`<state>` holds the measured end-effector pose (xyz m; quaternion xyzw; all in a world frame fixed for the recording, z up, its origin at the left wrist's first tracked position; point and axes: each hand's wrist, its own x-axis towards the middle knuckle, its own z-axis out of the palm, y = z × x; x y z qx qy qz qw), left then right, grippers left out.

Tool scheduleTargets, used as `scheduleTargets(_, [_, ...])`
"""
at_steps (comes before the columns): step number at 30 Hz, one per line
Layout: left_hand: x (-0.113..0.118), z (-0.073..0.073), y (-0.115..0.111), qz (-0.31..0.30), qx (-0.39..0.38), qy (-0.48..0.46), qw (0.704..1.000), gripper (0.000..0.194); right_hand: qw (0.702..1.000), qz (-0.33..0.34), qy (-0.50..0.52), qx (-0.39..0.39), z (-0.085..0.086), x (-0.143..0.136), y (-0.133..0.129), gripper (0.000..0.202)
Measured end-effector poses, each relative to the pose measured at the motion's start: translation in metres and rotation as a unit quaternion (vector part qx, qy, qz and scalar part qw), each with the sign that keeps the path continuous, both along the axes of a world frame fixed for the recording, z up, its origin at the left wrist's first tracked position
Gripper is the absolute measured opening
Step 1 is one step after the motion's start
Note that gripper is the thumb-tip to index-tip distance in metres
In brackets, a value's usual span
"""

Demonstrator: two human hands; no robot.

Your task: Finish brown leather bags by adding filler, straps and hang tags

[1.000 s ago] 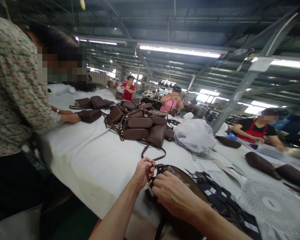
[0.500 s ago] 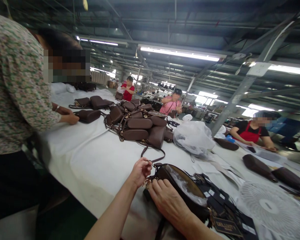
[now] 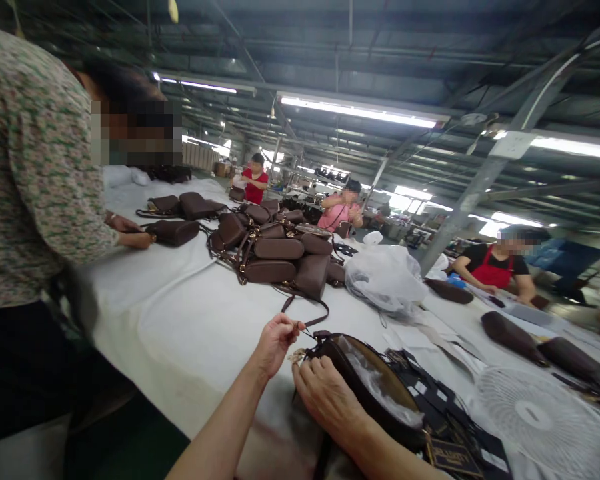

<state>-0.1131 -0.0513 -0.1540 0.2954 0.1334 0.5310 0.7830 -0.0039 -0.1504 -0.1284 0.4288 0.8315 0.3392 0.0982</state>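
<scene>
Left hand (image 3: 275,341) pinches a thin cord (image 3: 308,331) between closed fingertips; right hand (image 3: 329,395) curls against the bag (image 3: 351,368), its grip hidden. White surface (image 3: 195,327) beneath; beyond the hands, a brown pile of bags (image 3: 280,249). White fan (image 3: 535,413) at right. Bag lies open by the right hand, clear plastic (image 3: 375,383) inside, black tags (image 3: 447,417) beside it. Gold metal (image 3: 297,356) shows between the hands.

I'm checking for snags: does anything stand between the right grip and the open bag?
Nothing visible does: the right grip overlaps the near side of the open bag; the black tags lie beyond it.
</scene>
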Motion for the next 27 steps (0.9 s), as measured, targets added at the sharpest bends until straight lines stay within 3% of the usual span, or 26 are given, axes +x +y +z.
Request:
scheduleTargets(5, [-0.008, 0.002, 0.000, -0.002, -0.026, -0.044, 0.999, 0.019, 0.991, 0.106, 0.081, -0.008, 0.013, 0.006, 0.006, 0.013])
scheduleTargets(9, [-0.007, 0.003, 0.001, 0.003, -0.054, -0.048, 0.997, 0.029, 0.954, 0.072, 0.286, -0.051, 0.029, 0.016, 0.006, 0.014])
scheduleTargets(11, [-0.003, 0.002, 0.000, 0.009, -0.053, -0.045, 0.998, 0.033, 0.895, 0.031, 0.433, -0.106, 0.035, 0.018, 0.009, 0.009])
scheduleTargets(12, [-0.001, 0.001, -0.001, 0.007, -0.053, -0.049, 0.997, 0.035, 0.851, 0.006, 0.506, -0.139, 0.038, 0.018, 0.011, 0.009])
scheduleTargets(17, [0.005, -0.007, -0.004, -0.029, -0.079, -0.075, 0.994, 0.046, 0.562, -0.055, 0.791, -0.234, 0.052, 0.013, 0.035, 0.032])
scheduleTargets(19, [0.003, -0.010, -0.003, -0.039, -0.087, -0.082, 0.992, 0.049, 0.480, -0.070, 0.841, -0.241, 0.056, 0.011, 0.043, 0.042])
scheduleTargets(22, [0.001, -0.011, -0.003, -0.044, -0.089, -0.077, 0.992, 0.061, 0.430, -0.061, 0.866, -0.247, 0.060, 0.005, 0.051, 0.046])
scheduleTargets(25, [0.002, -0.009, -0.004, -0.041, -0.076, -0.053, 0.995, 0.077, 0.424, -0.033, 0.865, -0.266, 0.064, -0.005, 0.054, 0.045])
scheduleTargets(27, [0.001, -0.008, -0.004, -0.037, -0.065, -0.044, 0.996, 0.080, 0.440, -0.030, 0.849, -0.290, 0.066, -0.007, 0.055, 0.042])
